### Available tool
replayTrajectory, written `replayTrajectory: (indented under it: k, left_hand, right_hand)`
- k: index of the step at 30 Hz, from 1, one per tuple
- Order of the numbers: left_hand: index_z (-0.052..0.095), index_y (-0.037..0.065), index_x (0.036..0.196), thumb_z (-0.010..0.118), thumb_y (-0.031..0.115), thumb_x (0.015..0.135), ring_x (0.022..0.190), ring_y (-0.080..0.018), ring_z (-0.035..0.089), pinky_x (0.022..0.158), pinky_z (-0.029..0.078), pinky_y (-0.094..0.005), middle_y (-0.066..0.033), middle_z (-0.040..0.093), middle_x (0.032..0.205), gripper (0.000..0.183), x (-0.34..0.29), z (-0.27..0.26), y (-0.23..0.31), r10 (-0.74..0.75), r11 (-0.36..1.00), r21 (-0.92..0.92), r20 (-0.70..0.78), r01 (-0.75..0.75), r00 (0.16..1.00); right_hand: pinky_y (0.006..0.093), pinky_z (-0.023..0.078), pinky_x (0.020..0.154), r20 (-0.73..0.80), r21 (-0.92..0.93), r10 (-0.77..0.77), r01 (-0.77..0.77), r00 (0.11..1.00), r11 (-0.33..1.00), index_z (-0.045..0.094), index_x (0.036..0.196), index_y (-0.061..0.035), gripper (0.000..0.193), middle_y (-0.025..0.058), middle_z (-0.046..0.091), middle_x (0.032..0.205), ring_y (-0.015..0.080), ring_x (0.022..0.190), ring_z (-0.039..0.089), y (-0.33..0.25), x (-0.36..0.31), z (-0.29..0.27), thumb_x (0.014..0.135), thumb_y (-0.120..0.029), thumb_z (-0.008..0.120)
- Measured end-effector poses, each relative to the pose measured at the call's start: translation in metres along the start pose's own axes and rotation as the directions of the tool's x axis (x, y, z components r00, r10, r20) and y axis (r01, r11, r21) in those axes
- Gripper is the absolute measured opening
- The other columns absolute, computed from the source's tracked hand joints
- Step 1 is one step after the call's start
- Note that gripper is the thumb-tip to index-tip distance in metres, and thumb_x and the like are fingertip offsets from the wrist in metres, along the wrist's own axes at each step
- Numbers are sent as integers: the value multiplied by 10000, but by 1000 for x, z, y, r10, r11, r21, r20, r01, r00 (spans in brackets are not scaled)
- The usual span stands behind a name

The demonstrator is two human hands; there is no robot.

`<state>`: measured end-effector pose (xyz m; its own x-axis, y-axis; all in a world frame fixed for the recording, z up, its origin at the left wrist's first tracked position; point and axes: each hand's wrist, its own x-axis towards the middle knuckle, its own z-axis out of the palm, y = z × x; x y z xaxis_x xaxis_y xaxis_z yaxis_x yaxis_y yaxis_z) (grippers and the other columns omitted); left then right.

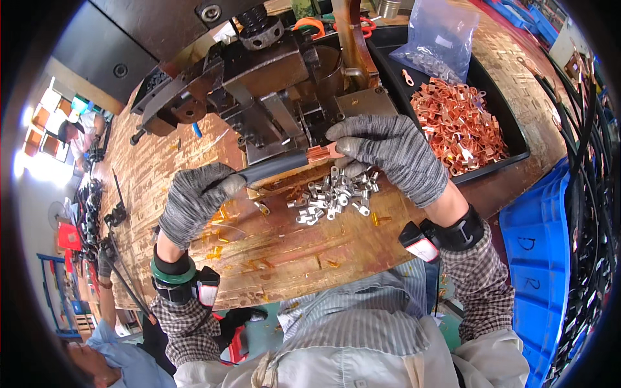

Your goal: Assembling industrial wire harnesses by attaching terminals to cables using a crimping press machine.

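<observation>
In grey knit gloves, both my hands meet at a black cable in front of a dark metal press [268, 84]. My left hand [196, 202] is closed round the cable [277, 167], which points to the right. Bare copper strands [317, 154] show at its tip. The fingers of my right hand [396, 150] pinch a copper cable lug [334, 150] at those strands; my fingers partly cover it, and I cannot tell how far the strands sit inside. Just below lies a loose heap of silver lugs [337, 194] on the wooden bench [278, 252].
A black tray [484, 167] at the right holds many copper lugs [456, 126] and a clear plastic bag [441, 39]. Beyond stand a blue bin [535, 258] and hanging black cables [587, 155]. Co-workers are at the lower left [110, 352] and far left [85, 137].
</observation>
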<state>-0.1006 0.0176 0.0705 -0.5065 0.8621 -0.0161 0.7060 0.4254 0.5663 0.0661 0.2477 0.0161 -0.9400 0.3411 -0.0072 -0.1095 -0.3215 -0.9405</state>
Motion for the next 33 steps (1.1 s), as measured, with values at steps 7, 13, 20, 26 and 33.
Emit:
replayTrajectory:
  k: [7, 13, 20, 26, 33]
  left_hand:
    - [622, -17, 906, 609, 141, 802, 718, -157, 575, 691, 455, -279, -93, 627, 785, 190, 7, -15, -8, 14, 998, -59, 41, -12, 999]
    - [614, -31, 903, 607, 109, 808, 710, -131, 554, 677, 450, -268, -81, 621, 769, 169, 10, -23, -12, 14, 998, -66, 23, -13, 1000]
    - [618, -25, 874, 614, 126, 801, 629, -148, 545, 617, 451, -272, -99, 610, 716, 168, 10, -20, -14, 52, 990, 135, -59, -44, 997]
    - [633, -14, 844, 635, 121, 776, 591, -220, 584, 567, 453, -293, -141, 612, 697, 151, 10, -14, -23, 248, 924, 345, -206, -167, 946]
    - [634, -9, 859, 636, 115, 773, 598, -237, 591, 567, 457, -301, -139, 619, 712, 151, 9, -13, -22, 211, 924, 357, -180, -137, 961]
  right_hand:
    - [243, 560, 650, 69, -10, 20, -19, 997, 1000, 611, 989, 22, 188, 100, 632, 888, 160, 761, 632, -6, 17, 1, 814, -45, 596]
    - [259, 567, 649, 81, 30, -5, 2, 997, 1000, 620, 962, 22, 171, 102, 632, 859, 165, 760, 631, -9, 28, 3, 800, -30, 605]
    - [272, 569, 627, 43, 88, 26, -29, 999, 996, 627, 936, 36, 163, 129, 636, 833, 186, 730, 635, -10, 35, 7, 777, 3, 612]
    - [278, 573, 617, 41, 149, 23, -29, 999, 988, 624, 923, 51, 148, 148, 637, 835, 209, 748, 642, -12, 37, 7, 780, 22, 597]
    - [240, 542, 646, 74, 43, -27, 24, 997, 999, 616, 966, 14, 178, 76, 631, 813, 138, 710, 626, -4, 43, 2, 817, -83, 602]
